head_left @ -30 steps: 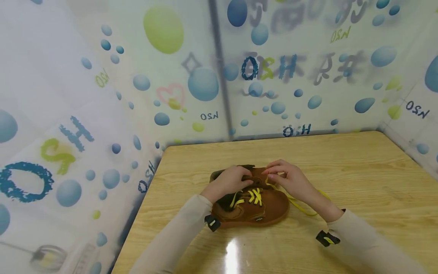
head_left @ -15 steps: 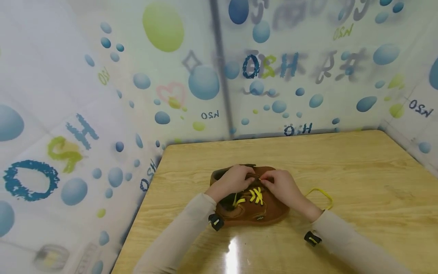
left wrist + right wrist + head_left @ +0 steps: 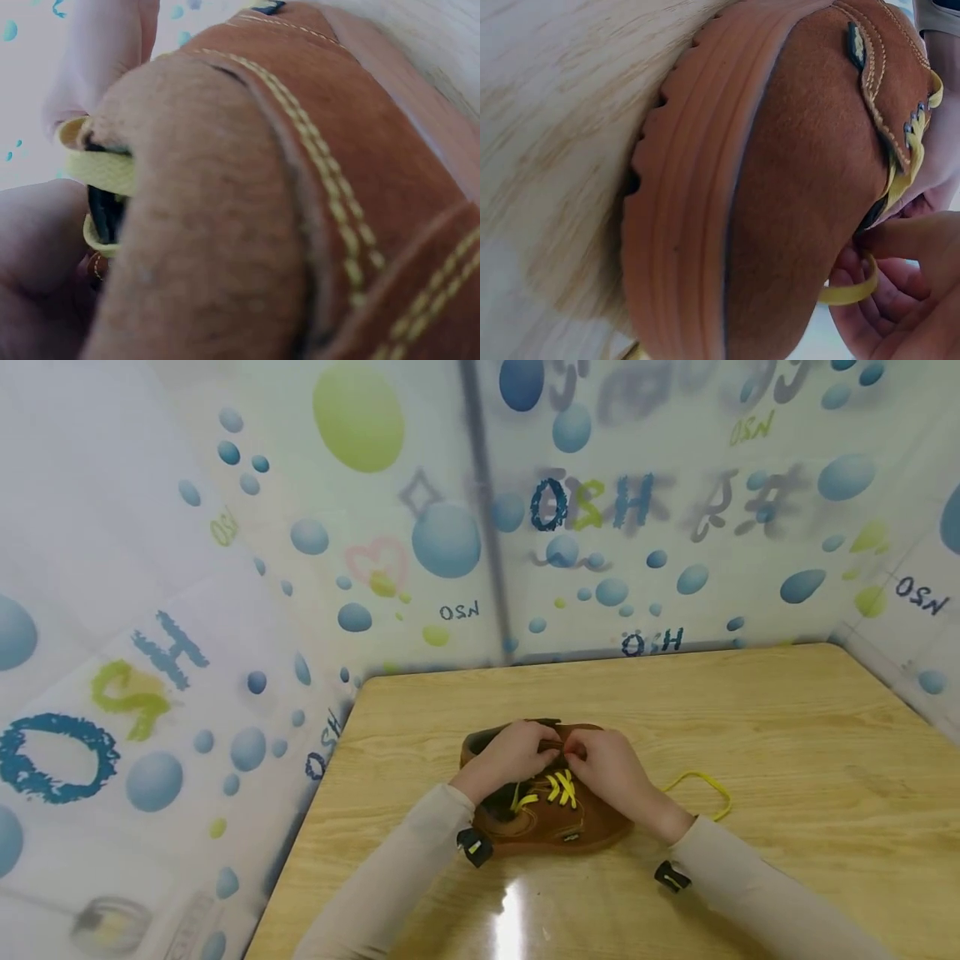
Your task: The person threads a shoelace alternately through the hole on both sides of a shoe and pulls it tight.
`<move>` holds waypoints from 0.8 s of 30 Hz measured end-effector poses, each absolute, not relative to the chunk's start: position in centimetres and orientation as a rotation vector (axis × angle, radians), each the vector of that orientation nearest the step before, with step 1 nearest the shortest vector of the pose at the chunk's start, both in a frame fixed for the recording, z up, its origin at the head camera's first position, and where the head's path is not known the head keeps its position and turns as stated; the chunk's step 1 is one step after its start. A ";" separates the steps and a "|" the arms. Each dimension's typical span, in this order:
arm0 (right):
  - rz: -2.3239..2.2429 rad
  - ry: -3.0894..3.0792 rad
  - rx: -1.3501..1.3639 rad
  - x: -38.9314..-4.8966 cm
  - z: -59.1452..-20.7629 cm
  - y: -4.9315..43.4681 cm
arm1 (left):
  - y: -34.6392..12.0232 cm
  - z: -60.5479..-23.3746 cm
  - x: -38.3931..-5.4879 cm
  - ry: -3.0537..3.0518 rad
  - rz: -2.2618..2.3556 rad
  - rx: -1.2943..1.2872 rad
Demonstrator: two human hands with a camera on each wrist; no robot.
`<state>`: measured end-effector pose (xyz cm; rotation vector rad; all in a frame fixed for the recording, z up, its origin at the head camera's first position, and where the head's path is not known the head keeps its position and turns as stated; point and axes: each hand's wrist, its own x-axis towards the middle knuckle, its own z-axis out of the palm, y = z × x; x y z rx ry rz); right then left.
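A brown shoe (image 3: 603, 814) lies on the table in the head view, toe to the right. Yellow shoelace (image 3: 562, 787) crosses its near eyelet flap. From over the opening, my left hand (image 3: 510, 753) holds the flap on the far side between thumb and fingers. My right hand (image 3: 611, 772) pinches the lace close to that flap, its fingertips almost meeting the left ones. The lace bends beside the right fingers in the right wrist view, a yellow loop (image 3: 851, 294). In the left wrist view, lace (image 3: 101, 171) passes around the flap edge. The pinched tip is hidden.
A loose loop of lace (image 3: 716, 789) lies on the wooden table (image 3: 810, 752), right of the shoe. Patterned walls (image 3: 420, 635) stand behind the table and along its left. Dark camera mounts sit at both wrists.
My right hand has come down and left from beyond the toe to the far eyelets, bringing the lace with it. The left hand has hardly moved on the shoe.
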<state>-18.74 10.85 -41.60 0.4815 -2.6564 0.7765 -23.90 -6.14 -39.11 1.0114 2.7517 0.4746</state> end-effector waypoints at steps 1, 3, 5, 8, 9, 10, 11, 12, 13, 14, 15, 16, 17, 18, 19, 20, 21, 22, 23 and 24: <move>0.780 -2.646 0.494 -18.8 -41.6 10.8 | -6.2 -39.1 -23.9 2.746 0.491 1.000; 0.796 -2.632 0.505 -18.9 -41.7 10.7 | -6.2 -39.0 -23.8 2.727 0.533 0.985; 0.817 -2.629 0.500 -18.9 -41.8 10.8 | -6.2 -39.0 -23.8 2.707 0.568 0.977; 0.858 -2.637 0.473 -19.0 -42.1 11.1 | -6.1 -38.9 -23.8 2.680 0.609 0.975; 0.865 -2.638 0.471 -19.0 -42.1 11.2 | -6.1 -38.9 -23.9 2.672 0.621 0.969; 0.870 -2.637 0.472 -19.1 -42.1 11.3 | -6.2 -38.8 -23.9 2.665 0.633 0.966; 0.874 -2.637 0.472 -19.1 -42.2 11.3 | -6.2 -38.7 -24.0 2.658 0.643 0.963; 0.881 -2.637 0.473 -19.2 -42.2 11.4 | -6.2 -38.7 -24.1 2.650 0.649 0.964; 0.888 -2.639 0.475 -19.2 -42.2 11.5 | -6.2 -38.6 -24.3 2.645 0.657 0.958; 0.894 -2.639 0.477 -19.3 -42.2 11.5 | -6.2 -38.4 -24.5 2.632 0.682 0.935; 0.905 -2.642 0.475 -19.3 -42.1 11.6 | -6.3 -38.3 -24.6 2.615 0.716 0.904; 0.915 -2.648 0.471 -19.3 -42.1 11.6 | -6.3 -38.1 -24.8 2.600 0.756 0.862; 0.926 -2.656 0.466 -19.3 -42.1 11.7 | -6.3 -38.0 -25.0 2.585 0.794 0.817; 0.938 -2.662 0.462 -19.3 -42.1 11.7 | -6.4 -37.9 -25.2 2.571 0.831 0.777; 0.946 -2.670 0.457 -19.4 -42.0 11.7 | -6.4 -37.7 -25.3 2.558 0.866 0.733; 0.954 -2.677 0.454 -19.4 -42.0 11.7 | -6.4 -37.6 -25.4 2.544 0.896 0.695; 0.959 -2.684 0.451 -19.4 -42.0 11.8 | -6.4 -37.6 -25.5 2.542 0.905 0.679; 0.960 -2.690 0.451 -19.5 -42.0 11.8 | -6.3 -37.6 -25.5 2.540 0.904 0.669; 0.964 -2.694 0.453 -19.5 -41.9 11.8 | -6.3 -37.6 -25.6 2.537 0.897 0.676; 0.965 -2.698 0.455 -19.5 -41.9 11.8 | -6.2 -37.6 -25.6 2.537 0.891 0.688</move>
